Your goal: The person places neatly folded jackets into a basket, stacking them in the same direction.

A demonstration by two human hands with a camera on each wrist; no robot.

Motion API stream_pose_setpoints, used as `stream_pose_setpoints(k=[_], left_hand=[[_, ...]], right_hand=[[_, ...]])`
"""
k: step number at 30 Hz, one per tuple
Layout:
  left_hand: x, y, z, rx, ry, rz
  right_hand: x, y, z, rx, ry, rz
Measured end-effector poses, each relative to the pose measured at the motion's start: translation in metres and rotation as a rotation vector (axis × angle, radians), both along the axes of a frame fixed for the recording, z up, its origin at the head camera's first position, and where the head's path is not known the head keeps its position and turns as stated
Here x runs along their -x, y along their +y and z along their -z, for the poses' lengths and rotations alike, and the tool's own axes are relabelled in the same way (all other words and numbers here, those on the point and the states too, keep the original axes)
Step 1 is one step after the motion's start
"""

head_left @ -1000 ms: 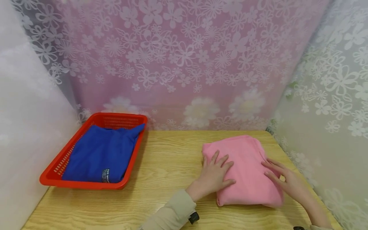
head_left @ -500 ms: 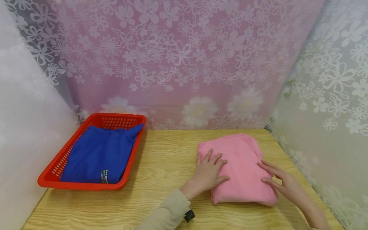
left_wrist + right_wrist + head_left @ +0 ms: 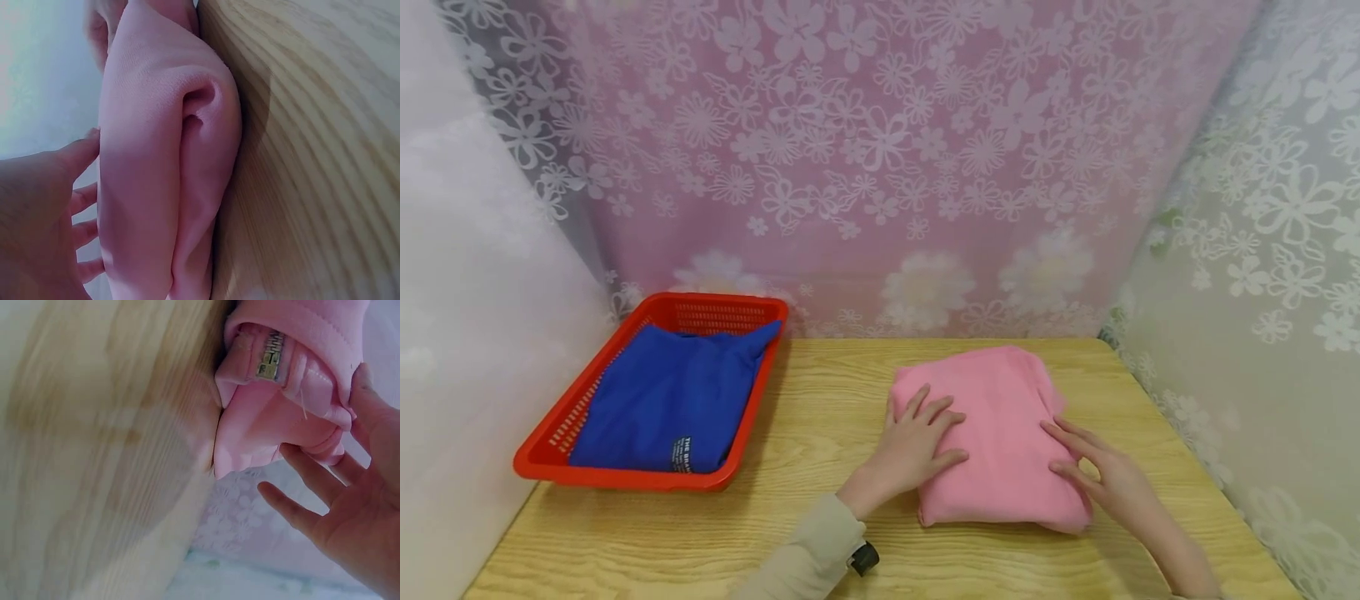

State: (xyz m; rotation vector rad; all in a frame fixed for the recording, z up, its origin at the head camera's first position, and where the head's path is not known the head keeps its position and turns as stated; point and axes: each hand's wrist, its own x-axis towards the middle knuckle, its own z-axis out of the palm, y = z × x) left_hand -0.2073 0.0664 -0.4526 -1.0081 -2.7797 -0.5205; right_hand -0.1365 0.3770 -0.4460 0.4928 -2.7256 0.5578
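Observation:
A pink garment (image 3: pixel 988 442), folded into a thick bundle, lies on the right half of the table. My left hand (image 3: pixel 908 442) rests spread on its left side, with the fingers fairly straight. At the opposite edge my right hand (image 3: pixel 1105 475) touches the cloth with extended fingers and thumb. Rolled layers of the pink garment (image 3: pixel 156 162) face the left wrist view, where the left fingertips lie along its top. A metal zipper (image 3: pixel 272 356) shows among the folds in the right wrist view, close to the right hand (image 3: pixel 356 487).
At the left of the wooden table (image 3: pixel 820 417) stands a red plastic basket (image 3: pixel 625 477). A folded blue garment (image 3: pixel 662 400) with a dark printed label lies in it. Flower-patterned sheets (image 3: pixel 880 167) hang behind the table and at its right side.
The pink garment has slid left across the table, with both hands moving along on its sides. The basket and the blue garment have stayed in place.

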Motion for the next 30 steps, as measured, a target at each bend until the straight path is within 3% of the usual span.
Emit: stream_pose_setpoints(k=[9,19,30], left_hand=[[0.001,-0.025,0.002,-0.012,-0.004,-0.018],[-0.001,-0.045,0.001,0.072,0.062,-0.113],[0.001,-0.071,0.002,0.031,0.086,-0.138]], right_hand=[[0.004,-0.027,0.0,-0.043,0.047,-0.027],[0.009,-0.064,0.001,-0.097,0.137,-0.036],[0.008,-0.1,-0.004,-0.179,0.043,0.055]])
